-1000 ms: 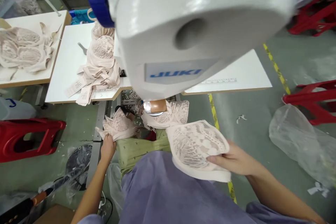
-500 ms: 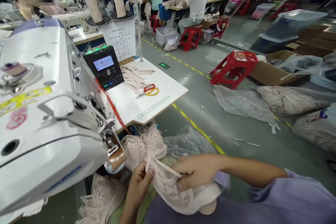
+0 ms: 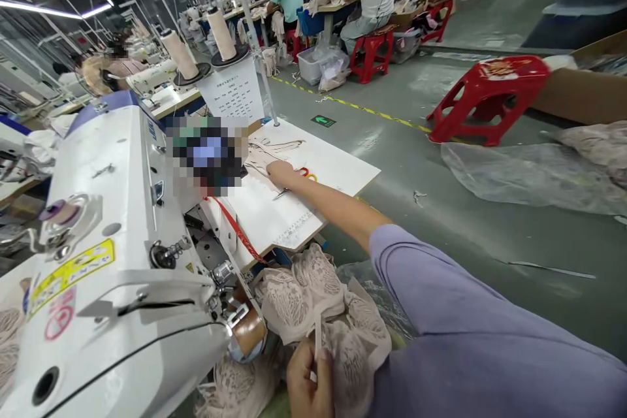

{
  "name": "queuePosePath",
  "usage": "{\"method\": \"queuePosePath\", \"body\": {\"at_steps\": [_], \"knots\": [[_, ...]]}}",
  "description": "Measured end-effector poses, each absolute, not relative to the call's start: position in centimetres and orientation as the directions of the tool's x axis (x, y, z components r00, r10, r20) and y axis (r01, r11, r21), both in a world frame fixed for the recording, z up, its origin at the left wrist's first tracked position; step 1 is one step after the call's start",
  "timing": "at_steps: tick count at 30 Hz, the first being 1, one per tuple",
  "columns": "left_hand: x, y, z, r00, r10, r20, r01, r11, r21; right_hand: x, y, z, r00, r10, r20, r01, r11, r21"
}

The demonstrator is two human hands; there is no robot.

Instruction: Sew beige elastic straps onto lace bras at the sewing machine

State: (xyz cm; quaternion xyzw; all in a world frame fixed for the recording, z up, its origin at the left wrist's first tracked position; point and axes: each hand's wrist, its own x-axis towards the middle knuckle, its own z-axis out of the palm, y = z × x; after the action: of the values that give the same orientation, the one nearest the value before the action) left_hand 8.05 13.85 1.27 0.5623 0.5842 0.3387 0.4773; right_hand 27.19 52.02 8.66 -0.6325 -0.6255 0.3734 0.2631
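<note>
My left hand (image 3: 311, 375) pinches a narrow pale strip at the centre edge of a beige lace bra (image 3: 349, 359), low in the view over my lap. Further lace cups (image 3: 298, 290) lie bunched just beyond it. Stretched out over the white table, my right hand (image 3: 281, 174) is at a pile of thin beige fabric strips (image 3: 262, 155); its fingers are turned away and hidden. Scissors (image 3: 308, 174) with red and yellow handles lie close by, partly covered by my right forearm.
A white sewing machine (image 3: 122, 222) fills the left side. A clear ruler (image 3: 294, 227) lies along the table's (image 3: 347, 173) near edge. A red stool (image 3: 494, 95) and plastic bag (image 3: 514, 173) are on the floor to the right. Two people sit working farther back.
My right hand has let go of the bra and reached forward to the strips on the table. My left hand keeps its pinch, now lower and further right in view. The view has shifted.
</note>
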Motion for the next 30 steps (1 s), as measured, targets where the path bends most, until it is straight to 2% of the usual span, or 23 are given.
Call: {"method": "queuePosePath", "body": {"at_steps": [3,7,11,13,15,17,19,21,23,25,27,30], "knots": [[7.4,13.6,2.1,0.032,0.995,-0.093,0.382,0.074,0.921,27.8,51.2,7.9,-0.155,0.974,-0.166,0.425,-0.086,-0.901],[7.2,14.0,3.2,-0.015,0.995,-0.096,0.376,0.095,0.922,28.8,45.5,6.6,-0.365,0.918,-0.158,0.121,-0.122,-0.985],[6.6,15.2,5.0,0.007,0.992,-0.123,0.369,0.112,0.923,27.2,36.0,4.9,-0.569,0.816,-0.104,-0.156,-0.231,-0.96],[6.0,15.7,6.1,0.034,0.977,-0.212,0.339,0.188,0.922,25.9,31.3,4.4,-0.656,0.753,-0.04,-0.278,-0.291,-0.916],[5.4,16.0,6.9,0.077,0.944,-0.32,0.23,0.296,0.927,24.7,27.5,4.2,-0.706,0.706,0.048,-0.377,-0.318,-0.87],[4.9,16.0,7.4,0.147,0.909,-0.389,0.106,0.377,0.92,23.8,24.7,4.1,-0.721,0.684,0.117,-0.421,-0.298,-0.856],[4.8,15.7,7.6,0.191,0.894,-0.406,0.049,0.405,0.913,23.0,22.8,3.6,-0.7,0.707,0.098,-0.426,-0.303,-0.852],[4.8,15.2,7.8,0.164,0.907,-0.388,0.051,0.385,0.922,22.5,21.1,2.6,-0.706,0.708,-0.009,-0.422,-0.431,-0.797],[4.9,14.8,8.3,0.113,0.937,-0.33,0.083,0.322,0.943,22.1,19.7,1.6,-0.782,0.612,-0.118,-0.378,-0.616,-0.691],[5.0,14.6,9.0,0.087,0.96,-0.265,0.168,0.248,0.954,22.0,18.7,1.2,-0.847,0.513,-0.143,-0.32,-0.706,-0.632],[5.2,14.7,9.7,0.105,0.97,-0.221,0.279,0.184,0.943,22.0,18.5,1.5,-0.804,0.57,-0.169,-0.343,-0.677,-0.651],[5.1,15.2,10.2,0.162,0.979,-0.126,0.436,0.044,0.899,21.7,20.1,3.0,-0.598,0.763,-0.244,-0.395,-0.546,-0.739]]}}
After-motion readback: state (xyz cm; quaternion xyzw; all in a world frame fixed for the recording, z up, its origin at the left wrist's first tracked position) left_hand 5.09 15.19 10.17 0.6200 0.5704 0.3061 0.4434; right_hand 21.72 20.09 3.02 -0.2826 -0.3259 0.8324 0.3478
